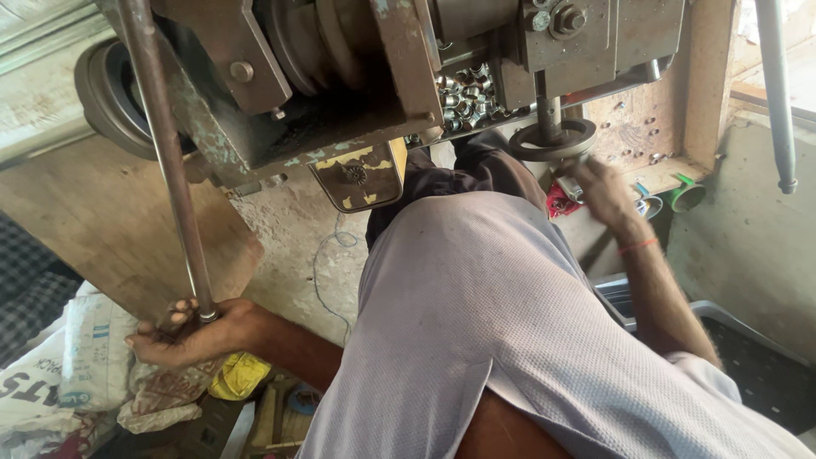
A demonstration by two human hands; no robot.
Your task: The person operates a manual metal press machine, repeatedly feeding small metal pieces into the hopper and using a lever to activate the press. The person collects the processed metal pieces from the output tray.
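a cramped workshop corner is showing from above, with a rough concrete floor [289,229], a worn wooden board [102,221] lying at the left and a pale wall [748,238] closing in at the right. a heavy, rusty machine [340,76] with flaking green paint is filling the top of the view, its edge hanging over the person's raised knee in grey cloth [476,306], which is taking up the middle and leaving only narrow gaps on either side.

the left hand [183,331] is reaching low to the left and curling its fingers around the bottom end of a long steel lever [170,161]. the lever is a plain round bar, dull grey and smooth, and it is running up at a slight slant to the top edge of the view. printed sacks [59,365] and a yellow rag [238,374] are crowding the floor just beside that hand.

the right hand [599,191] is stretching forward just under a small round metal handwheel [552,136] on a vertical shaft; it is blurred, and seems to be pinching a small metal piece [569,189], though the grip is not clear. a heap of small shiny metal parts [463,93] is lying in the machine behind the wheel. a dark plastic tray [748,357] is sitting at the lower right.
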